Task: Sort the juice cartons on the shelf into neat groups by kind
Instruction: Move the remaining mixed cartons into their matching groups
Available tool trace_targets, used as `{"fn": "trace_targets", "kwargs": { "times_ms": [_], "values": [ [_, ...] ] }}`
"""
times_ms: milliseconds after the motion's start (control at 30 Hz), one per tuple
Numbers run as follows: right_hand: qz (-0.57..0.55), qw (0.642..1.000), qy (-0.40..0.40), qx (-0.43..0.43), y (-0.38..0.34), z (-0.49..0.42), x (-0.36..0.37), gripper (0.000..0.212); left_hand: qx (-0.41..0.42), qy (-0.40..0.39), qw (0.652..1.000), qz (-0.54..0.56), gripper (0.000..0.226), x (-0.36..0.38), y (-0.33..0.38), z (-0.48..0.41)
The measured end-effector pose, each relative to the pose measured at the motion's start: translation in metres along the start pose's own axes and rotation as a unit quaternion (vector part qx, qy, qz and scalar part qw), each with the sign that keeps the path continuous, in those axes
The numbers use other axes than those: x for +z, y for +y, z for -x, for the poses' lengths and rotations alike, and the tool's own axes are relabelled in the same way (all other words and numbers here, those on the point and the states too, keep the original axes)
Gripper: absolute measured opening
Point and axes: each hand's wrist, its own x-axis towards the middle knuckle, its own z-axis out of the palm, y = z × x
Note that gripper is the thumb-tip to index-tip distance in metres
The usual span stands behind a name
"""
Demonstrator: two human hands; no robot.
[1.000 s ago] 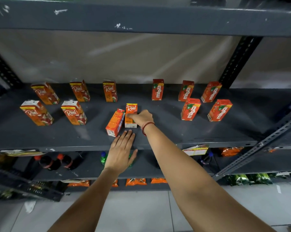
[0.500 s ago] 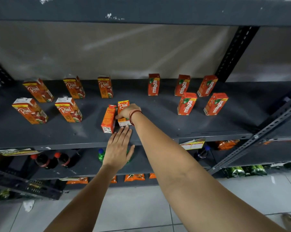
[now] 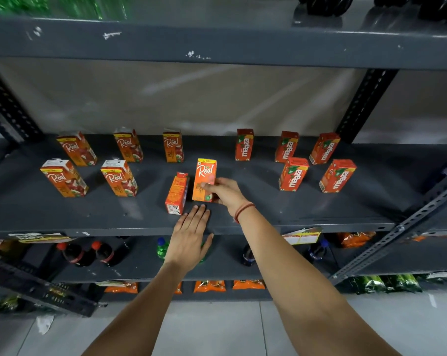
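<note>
My right hand [image 3: 223,192] grips an orange Real carton [image 3: 204,176] standing upright at the middle of the grey shelf [image 3: 255,214]. Just left of it stands another orange carton [image 3: 176,192] turned with its side panel toward me. My left hand [image 3: 190,237] lies flat and open on the shelf's front edge, fingertips close to that side-turned carton. Several Real cartons [image 3: 119,177] stand in two rows on the left. Several red Maaza cartons [image 3: 293,173] stand in two rows on the right.
A dark upright post [image 3: 363,104] rises behind the Maaza cartons and a slanted brace [image 3: 407,224] crosses at the right. The shelf below holds cola bottles [image 3: 75,254], a green bottle [image 3: 161,249] and orange snack packs [image 3: 356,238]. Another shelf [image 3: 217,42] hangs overhead.
My right hand has shifted its grip from the top of the Real carton to its right side, and the carton now stands more upright. The left hand stays flat on the shelf edge.
</note>
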Motion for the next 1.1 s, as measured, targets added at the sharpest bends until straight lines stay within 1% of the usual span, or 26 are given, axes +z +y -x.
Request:
{"fn": "trace_targets", "kwargs": {
  "times_ms": [100, 167, 333, 500, 667, 800, 867, 1033, 1100],
  "values": [
    [-0.03, 0.999, 0.001, -0.04, 0.004, 0.011, -0.005, 0.039, 0.0, 0.002, 1.0, 0.002, 0.058, 0.0, 0.0, 0.001],
    [-0.049, 0.997, 0.002, -0.051, 0.006, 0.017, -0.008, 0.038, 0.001, 0.006, 1.0, 0.003, 0.057, 0.0, 0.0, 0.001],
    [-0.069, 0.996, 0.007, -0.054, 0.008, 0.023, -0.015, 0.035, 0.003, 0.003, 1.0, -0.001, 0.057, 0.002, 0.0, 0.001],
    [-0.067, 0.996, 0.006, -0.066, 0.006, 0.024, -0.018, 0.035, 0.005, 0.012, 1.0, -0.016, 0.057, 0.0, 0.001, 0.001],
    [-0.064, 0.996, 0.001, -0.068, 0.005, 0.026, -0.019, 0.034, 0.004, 0.011, 1.0, -0.004, 0.058, 0.002, 0.0, 0.001],
    [-0.062, 0.996, 0.003, -0.069, 0.003, 0.028, -0.018, 0.025, 0.003, 0.004, 1.0, 0.004, 0.058, -0.002, 0.002, 0.0],
    [-0.065, 0.995, 0.01, -0.076, -0.002, 0.028, -0.014, 0.021, 0.002, 0.013, 1.0, 0.02, 0.056, -0.004, 0.002, 0.001],
    [-0.075, 0.993, 0.015, -0.09, -0.021, 0.015, 0.014, 0.033, 0.0, 0.049, 0.997, 0.063, 0.05, -0.011, -0.016, 0.026],
    [-0.065, 0.993, 0.011, -0.093, -0.03, 0.008, 0.033, 0.044, -0.013, 0.062, 0.996, 0.067, 0.047, -0.013, -0.032, 0.039]
  ]
}}
